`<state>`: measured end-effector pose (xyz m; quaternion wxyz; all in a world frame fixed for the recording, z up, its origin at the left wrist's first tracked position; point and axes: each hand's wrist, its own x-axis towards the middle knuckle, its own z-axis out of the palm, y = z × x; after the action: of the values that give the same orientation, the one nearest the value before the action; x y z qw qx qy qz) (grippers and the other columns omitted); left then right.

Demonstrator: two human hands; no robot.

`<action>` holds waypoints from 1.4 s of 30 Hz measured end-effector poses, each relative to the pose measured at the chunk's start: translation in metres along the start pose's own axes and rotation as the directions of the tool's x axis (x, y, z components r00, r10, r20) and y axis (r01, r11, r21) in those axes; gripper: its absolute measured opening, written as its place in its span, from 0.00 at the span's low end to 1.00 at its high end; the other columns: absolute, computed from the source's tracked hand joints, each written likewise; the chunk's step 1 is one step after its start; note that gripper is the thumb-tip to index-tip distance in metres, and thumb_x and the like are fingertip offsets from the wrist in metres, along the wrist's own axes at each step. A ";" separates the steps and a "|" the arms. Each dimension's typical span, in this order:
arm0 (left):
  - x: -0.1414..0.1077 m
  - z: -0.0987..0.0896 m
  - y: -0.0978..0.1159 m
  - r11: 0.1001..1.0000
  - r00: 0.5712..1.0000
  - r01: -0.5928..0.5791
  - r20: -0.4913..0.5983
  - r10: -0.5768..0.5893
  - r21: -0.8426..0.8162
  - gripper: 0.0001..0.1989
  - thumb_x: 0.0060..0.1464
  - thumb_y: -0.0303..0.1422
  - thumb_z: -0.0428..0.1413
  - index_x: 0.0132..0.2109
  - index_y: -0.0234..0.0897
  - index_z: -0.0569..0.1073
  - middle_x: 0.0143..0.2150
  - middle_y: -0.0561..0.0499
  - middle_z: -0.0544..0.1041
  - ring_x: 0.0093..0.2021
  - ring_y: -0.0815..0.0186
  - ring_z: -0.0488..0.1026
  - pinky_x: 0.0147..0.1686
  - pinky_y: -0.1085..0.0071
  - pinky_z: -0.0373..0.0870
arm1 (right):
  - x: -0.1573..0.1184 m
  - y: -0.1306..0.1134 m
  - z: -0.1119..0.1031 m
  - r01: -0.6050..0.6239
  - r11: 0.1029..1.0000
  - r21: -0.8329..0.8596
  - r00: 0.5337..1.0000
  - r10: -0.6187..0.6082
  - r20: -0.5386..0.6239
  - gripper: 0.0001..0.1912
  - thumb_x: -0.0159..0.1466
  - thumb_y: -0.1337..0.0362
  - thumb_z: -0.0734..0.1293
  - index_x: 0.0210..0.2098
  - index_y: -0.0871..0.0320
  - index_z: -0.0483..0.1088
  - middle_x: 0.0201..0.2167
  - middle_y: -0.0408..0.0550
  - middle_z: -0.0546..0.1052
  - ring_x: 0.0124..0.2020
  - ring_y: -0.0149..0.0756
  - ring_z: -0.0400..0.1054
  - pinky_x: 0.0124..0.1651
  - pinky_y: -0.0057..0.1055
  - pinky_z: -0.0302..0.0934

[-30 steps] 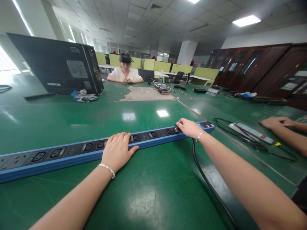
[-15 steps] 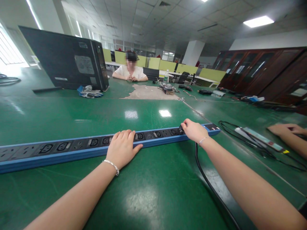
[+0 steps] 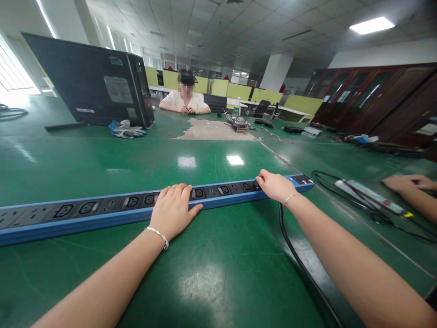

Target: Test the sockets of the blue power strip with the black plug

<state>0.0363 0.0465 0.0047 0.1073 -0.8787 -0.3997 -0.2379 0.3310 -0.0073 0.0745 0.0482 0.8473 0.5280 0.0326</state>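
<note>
Blue socket strip point(image 3: 133, 201): it lies on the green table point(image 3: 225, 264), left end cut off.
Left hand point(image 3: 173, 207): mine rests over the strip, thumb apart from fingers, covering some sockets.
Right hand point(image 3: 276, 186): I grip the black plug point(image 3: 256, 184), mostly hidden; how deep it sits, I cannot tell.
Black cable point(image 3: 296, 253): cut off below.

Green table point(image 3: 136, 164): glossy and scuffed, patches of light shining on it, a seam crossing its right side.
Blue power strip point(image 3: 213, 191): lies long across the near part, sockets facing up.
Black computer case point(image 3: 88, 82): stands at the left, bulky, with white-and-blue gloves point(image 3: 126, 129) bunched beside its foot.
Ragged tan patch point(image 3: 208, 130): far middle, a small mechanical part point(image 3: 240, 123) near its right edge.
Pale strip-shaped unit point(image 3: 375, 198): at the right, among loops of black cable point(image 3: 377, 217).
</note>
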 end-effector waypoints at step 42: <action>0.073 0.009 0.124 0.956 0.993 -0.113 -0.075 0.096 -0.272 0.17 0.56 0.35 0.53 0.52 0.37 0.68 0.50 0.46 0.71 0.53 0.59 0.66 0.55 0.61 0.62 | 0.007 0.033 0.072 0.248 0.903 0.350 0.879 -0.058 -0.474 0.19 0.65 0.65 0.52 0.47 0.54 0.70 0.50 0.45 0.74 0.56 0.38 0.60 0.56 0.37 0.45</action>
<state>0.1740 0.0156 0.0341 0.0087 -0.8972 -0.3123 -0.3121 0.3709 -0.0189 0.0068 -0.2477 0.7623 0.5866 0.1162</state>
